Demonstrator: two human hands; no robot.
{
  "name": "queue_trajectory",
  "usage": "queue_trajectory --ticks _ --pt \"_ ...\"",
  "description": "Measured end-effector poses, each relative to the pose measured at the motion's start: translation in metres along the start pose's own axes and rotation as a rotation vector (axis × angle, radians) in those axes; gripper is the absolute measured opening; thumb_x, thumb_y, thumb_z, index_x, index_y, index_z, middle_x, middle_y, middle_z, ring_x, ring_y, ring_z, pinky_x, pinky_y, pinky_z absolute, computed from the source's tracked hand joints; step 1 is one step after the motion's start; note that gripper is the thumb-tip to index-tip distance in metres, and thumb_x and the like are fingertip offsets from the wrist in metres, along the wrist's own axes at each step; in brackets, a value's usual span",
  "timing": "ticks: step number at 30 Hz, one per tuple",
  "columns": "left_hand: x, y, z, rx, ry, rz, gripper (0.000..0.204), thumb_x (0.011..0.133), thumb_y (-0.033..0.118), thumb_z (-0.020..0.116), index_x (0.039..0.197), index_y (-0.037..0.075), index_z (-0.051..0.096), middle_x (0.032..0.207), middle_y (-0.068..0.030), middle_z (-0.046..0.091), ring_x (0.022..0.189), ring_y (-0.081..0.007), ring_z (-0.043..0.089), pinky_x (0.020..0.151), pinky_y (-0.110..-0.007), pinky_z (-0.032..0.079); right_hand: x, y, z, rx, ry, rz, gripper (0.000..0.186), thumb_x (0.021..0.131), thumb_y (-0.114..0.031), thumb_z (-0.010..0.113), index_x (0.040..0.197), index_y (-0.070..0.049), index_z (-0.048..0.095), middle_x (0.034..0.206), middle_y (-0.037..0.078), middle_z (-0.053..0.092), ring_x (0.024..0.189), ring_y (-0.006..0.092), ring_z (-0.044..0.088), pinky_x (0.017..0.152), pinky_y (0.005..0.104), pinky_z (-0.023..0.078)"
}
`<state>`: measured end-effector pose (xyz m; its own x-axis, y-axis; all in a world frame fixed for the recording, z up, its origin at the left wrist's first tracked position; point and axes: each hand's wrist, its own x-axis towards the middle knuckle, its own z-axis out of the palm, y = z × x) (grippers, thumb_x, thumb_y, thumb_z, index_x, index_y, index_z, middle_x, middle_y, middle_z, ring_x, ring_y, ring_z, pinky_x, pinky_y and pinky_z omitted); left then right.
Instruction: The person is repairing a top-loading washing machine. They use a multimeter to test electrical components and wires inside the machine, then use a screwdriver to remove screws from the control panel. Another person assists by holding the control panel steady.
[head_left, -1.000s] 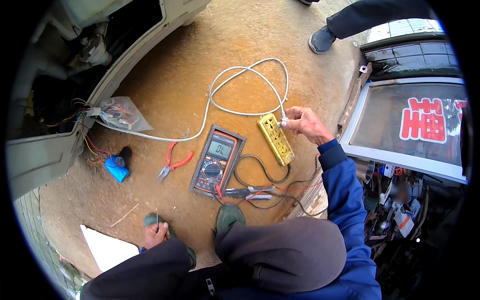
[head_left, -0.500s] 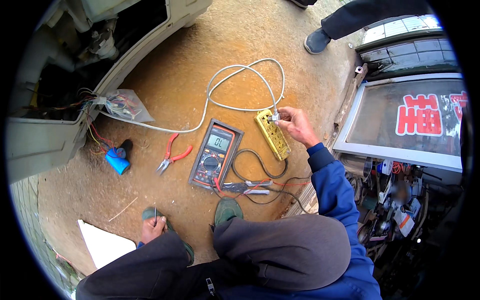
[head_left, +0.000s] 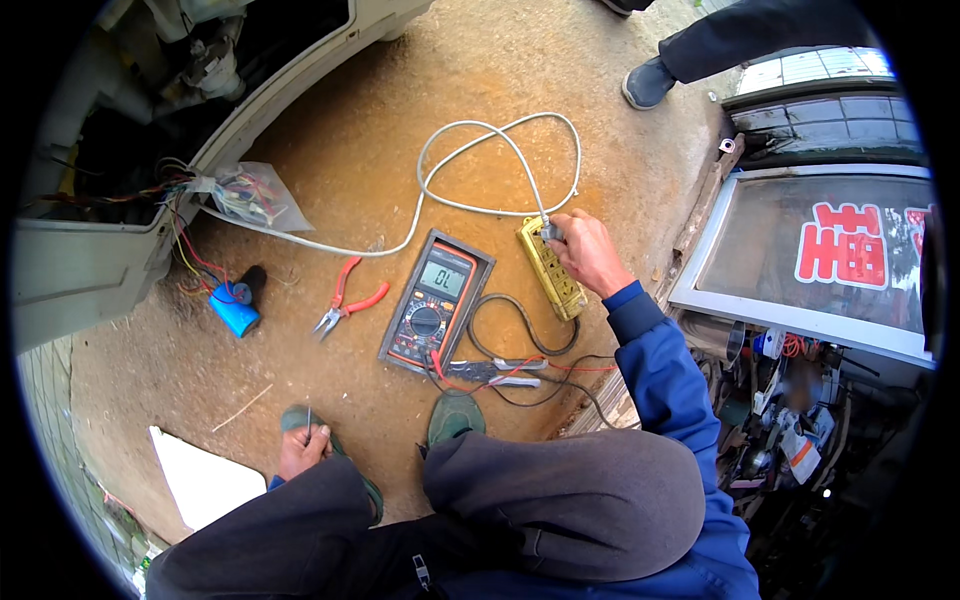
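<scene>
My right hand [head_left: 592,254] is closed on the grey plug [head_left: 551,231] of a pale cable [head_left: 355,253], holding it against the far end of a yellow power strip [head_left: 557,282]. Whether its pins are fully in the socket is hidden by my fingers. Between my knees and the strip lies a multimeter [head_left: 428,305] with its display lit, red and black leads trailing from its lower end. Low over my left shoe, my left hand [head_left: 303,453] pinches a thin dark rod [head_left: 309,420], too small to identify.
Red-handled pliers [head_left: 345,298] lie left of the meter. A blue cylinder [head_left: 234,312] hangs on wires from an open cream machine housing [head_left: 100,275]; a bag of wires [head_left: 262,196] is nearby. Grey-handled tool [head_left: 515,380], framed glass panel [head_left: 760,240] and another person's shoe [head_left: 648,84] are rightward.
My right fingers have wrapped further round the plug, and it now sits closer against the strip. The view has shifted slightly. My left hand keeps its pinch on the rod.
</scene>
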<state>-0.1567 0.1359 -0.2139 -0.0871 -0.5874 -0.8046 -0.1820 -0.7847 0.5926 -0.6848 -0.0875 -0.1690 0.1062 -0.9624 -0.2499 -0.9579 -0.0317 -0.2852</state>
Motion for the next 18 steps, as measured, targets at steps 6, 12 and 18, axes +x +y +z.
queue_trajectory --ticks 6,12,18 --pt "0.002 -0.004 -0.001 0.0 0.006 -0.022 0.041 0.106 0.021 0.064 0.067 0.007 0.061 0.057 0.002 0.057 0.05 -0.0052 0.048 0.047 -0.026 0.035 0.016 -0.002 -0.002 -0.105 -0.161 -0.006 0.022 0.077 -0.003 0.073 0.097 0.004 0.071 0.095 0.027 0.066 0.089 0.0472 0.066 0.077 0.0522 0.054" --pt "0.002 -0.004 -0.001 0.014 0.001 -0.031 0.041 0.105 0.022 0.064 0.067 0.007 0.062 0.057 0.0016 0.058 0.05 -0.0052 0.048 0.047 -0.026 0.036 0.02 -0.001 0.003 -0.134 -0.095 -0.125 0.009 0.075 -0.001 0.068 0.083 0.004 0.068 0.091 0.025 0.068 0.083 0.0437 0.07 0.075 0.0503 0.059" --pt "0.002 0.003 -0.002 -0.033 -0.012 -0.093 0.04 0.105 0.023 0.065 0.068 0.008 0.063 0.058 0.0015 0.059 0.047 -0.0049 0.047 0.045 -0.025 0.034 0.024 -0.003 0.008 -0.221 -0.115 -0.129 0.016 0.075 -0.006 0.072 0.087 0.004 0.067 0.09 0.024 0.066 0.087 0.0479 0.067 0.076 0.0506 0.056"
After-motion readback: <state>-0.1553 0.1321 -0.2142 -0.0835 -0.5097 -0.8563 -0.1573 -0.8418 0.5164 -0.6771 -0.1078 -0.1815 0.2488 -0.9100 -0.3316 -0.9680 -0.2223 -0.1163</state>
